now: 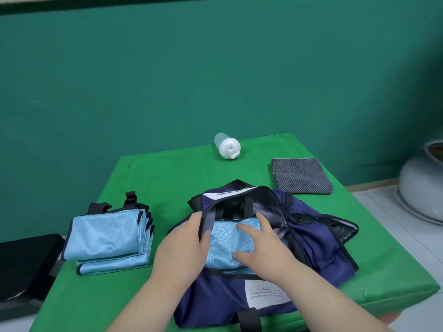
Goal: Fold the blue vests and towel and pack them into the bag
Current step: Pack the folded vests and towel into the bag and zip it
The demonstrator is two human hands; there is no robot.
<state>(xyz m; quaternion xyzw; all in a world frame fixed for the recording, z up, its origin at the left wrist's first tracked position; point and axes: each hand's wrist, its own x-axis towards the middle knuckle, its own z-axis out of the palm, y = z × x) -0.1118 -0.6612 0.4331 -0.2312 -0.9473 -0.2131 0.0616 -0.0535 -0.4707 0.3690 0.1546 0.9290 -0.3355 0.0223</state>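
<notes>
Left hand (182,238) grips the bag (318,255) rim. Right hand (261,245), fingers spread wide, presses a folded blue vest (225,243) inside. Vest stack (105,236) at bag's 9 o'clock, towel (300,174) at 1 o'clock.

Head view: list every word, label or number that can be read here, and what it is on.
White patch on the navy bag, near side: three small blurred lines, roughly "THE HEMU QUALITY...", "NO LONGER A DOUBT...", "WRITE THIS WAY THE MIRACLE".
White strip at the bag's far rim: dark lettering, too blurred to read.
Bottle, towel, folded vests: no text seen.
</notes>
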